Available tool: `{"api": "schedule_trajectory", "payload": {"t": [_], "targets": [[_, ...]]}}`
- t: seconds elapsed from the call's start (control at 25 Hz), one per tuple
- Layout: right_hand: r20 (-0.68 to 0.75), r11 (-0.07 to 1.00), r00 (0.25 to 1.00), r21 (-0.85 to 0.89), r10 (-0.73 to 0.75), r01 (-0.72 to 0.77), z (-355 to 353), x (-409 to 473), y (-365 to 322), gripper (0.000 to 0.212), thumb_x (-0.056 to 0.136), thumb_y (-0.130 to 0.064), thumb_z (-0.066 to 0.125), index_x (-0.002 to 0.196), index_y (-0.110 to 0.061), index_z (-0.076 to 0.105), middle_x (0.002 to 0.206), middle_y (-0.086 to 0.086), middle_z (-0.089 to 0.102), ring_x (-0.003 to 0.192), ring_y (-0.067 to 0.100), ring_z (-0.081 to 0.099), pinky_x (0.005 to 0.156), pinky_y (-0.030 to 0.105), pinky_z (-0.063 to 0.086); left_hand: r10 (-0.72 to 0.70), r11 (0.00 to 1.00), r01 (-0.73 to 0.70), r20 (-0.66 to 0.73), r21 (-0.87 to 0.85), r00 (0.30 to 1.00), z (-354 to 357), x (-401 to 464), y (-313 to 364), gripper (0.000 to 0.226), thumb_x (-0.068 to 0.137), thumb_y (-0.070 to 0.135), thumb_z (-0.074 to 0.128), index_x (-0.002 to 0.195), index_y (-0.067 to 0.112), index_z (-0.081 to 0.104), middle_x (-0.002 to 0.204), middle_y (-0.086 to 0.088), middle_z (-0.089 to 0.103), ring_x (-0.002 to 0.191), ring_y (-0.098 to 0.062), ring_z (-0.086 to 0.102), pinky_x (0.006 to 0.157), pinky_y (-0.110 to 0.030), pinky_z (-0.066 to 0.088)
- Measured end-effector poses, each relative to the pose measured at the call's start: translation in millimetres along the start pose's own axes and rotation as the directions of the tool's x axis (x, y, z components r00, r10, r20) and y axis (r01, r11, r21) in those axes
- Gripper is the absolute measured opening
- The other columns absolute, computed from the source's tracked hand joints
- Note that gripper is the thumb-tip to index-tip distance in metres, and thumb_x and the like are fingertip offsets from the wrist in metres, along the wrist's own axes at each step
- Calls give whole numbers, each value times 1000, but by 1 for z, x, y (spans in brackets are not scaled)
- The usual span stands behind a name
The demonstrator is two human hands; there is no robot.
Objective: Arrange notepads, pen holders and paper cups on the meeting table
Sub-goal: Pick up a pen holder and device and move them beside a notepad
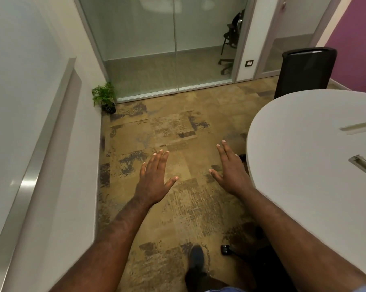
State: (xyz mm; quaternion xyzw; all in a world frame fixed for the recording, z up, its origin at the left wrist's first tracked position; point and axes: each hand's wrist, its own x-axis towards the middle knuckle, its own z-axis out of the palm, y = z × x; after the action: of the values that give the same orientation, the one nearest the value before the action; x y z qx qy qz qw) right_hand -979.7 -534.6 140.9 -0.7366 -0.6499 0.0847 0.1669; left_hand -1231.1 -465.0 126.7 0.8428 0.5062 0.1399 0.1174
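Left hand (pixel 153 182) and right hand (pixel 230 171): fingers straight, spread, holding nothing. Palms down, arms outstretched over carpet (pixel 177 131), right hand beside tabletop (pixel 304 144) edge.

A patterned tan carpet (pixel 177 144) fills the centre. Frosted glass partitions (pixel 167 39) span the top, a small potted plant (pixel 104 98) at their lower left. A black chair (pixel 304 70) stands upper right before a purple wall (pixel 358 39).

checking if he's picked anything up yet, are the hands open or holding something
Open, both empty: left hand and right hand have straight spread fingers above the carpet.
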Motion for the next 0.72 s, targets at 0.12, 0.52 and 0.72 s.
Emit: {"api": "schedule_trajectory", "payload": {"t": [0.12,0.52,0.72], "targets": [[24,998,1000,-61,-15,17,22,58,17,83,94,-47,51,154,-17,1,162,4,-8,149,22,3,120,44,9,25,999,-26,20,34,999,13,58,-20,82,90,56,49,153,25,6,162,1,8,149,-20,8,118,-48,9],[118,978,975,-113,190,-177,51,201,101,84,94,-53,45,153,-19,-3,162,3,-11,149,23,-4,120,52,2,126,990,-134,164,40,978,53,252,-35,82,91,55,50,153,23,8,162,1,10,149,-20,9,119,-51,9],[83,938,935,-75,345,-339,56,240,138,83,93,-50,49,154,-19,2,162,2,-8,149,22,-3,120,48,3,281,957,-290,248,-1,927,86,356,-18,81,91,55,49,153,28,5,162,4,10,149,-19,8,118,-50,8]]}}
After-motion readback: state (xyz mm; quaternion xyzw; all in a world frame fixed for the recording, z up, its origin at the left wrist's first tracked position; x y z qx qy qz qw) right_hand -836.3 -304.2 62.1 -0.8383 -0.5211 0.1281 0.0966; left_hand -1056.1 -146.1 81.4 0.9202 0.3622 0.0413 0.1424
